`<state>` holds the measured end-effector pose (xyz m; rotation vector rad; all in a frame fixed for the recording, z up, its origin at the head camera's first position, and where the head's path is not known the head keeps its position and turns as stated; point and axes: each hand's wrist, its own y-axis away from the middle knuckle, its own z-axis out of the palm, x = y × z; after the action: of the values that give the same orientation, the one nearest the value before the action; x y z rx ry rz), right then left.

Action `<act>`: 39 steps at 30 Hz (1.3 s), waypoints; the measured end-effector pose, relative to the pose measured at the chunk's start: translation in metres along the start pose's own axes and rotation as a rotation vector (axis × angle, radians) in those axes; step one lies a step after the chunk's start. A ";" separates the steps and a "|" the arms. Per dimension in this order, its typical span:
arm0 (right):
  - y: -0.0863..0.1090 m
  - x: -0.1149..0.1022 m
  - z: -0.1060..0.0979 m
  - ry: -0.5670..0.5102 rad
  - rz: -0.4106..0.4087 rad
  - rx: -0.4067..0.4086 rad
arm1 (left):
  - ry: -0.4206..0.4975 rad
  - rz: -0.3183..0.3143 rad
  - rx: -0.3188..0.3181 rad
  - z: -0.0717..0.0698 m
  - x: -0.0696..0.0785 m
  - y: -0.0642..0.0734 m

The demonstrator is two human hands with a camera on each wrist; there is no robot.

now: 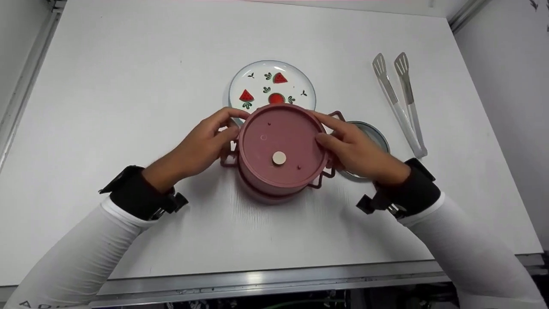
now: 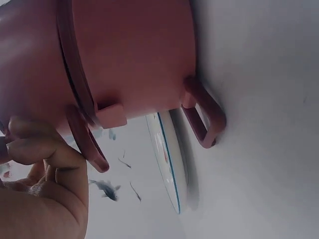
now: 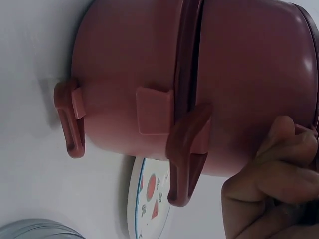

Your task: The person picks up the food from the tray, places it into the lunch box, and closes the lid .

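Two dusky-pink pots are stacked in the middle of the table, the lower pot (image 2: 144, 55) standing on the tabletop. On it sits the upper pot (image 3: 249, 84), with a dark seam between the two. A flat pink lid (image 1: 281, 128) with a cream knob (image 1: 279, 158) covers the top. My left hand (image 1: 210, 137) grips the upper pot at its left rim, thumb and forefinger against the edge. From the other side my right hand (image 1: 354, 146) holds the same rim, thumb at the lid's edge and fingers curled below. Loop handles (image 3: 187, 159) stick out under both hands.
Behind the pots lies a white plate (image 1: 257, 73) with watermelon prints, its near part hidden by them. A round glass dish (image 1: 373, 133) sits partly under my right hand. Metal tongs (image 1: 399, 111) with slotted ends lie farther right. The table's metal edge (image 1: 257, 277) runs along the front.
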<state>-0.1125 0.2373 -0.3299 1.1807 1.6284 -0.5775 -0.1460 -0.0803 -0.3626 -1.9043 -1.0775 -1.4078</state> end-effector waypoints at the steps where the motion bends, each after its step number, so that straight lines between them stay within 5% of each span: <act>1: 0.000 0.001 -0.001 -0.005 -0.001 0.005 | -0.054 0.009 0.003 -0.002 -0.003 0.002; 6: 0.013 0.014 -0.004 0.145 -0.015 0.104 | -0.397 0.041 -0.033 -0.013 -0.017 0.012; 11: 0.035 0.032 0.004 0.446 -0.044 0.028 | -0.567 0.081 -0.124 -0.015 -0.020 0.018; 23: 0.032 0.041 0.036 0.455 -0.072 -0.023 | -0.557 -0.044 -0.217 -0.024 -0.013 0.009; 29: 0.025 0.046 0.040 0.445 -0.074 -0.003 | -0.526 -0.040 -0.245 -0.026 -0.015 0.010; 39: 0.008 0.055 0.021 0.467 -0.091 0.073 | -0.609 0.021 -0.123 -0.002 -0.024 0.021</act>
<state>-0.0967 0.2464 -0.3861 1.3711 2.0771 -0.4403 -0.1329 -0.1000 -0.3843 -2.5121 -1.2470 -0.9074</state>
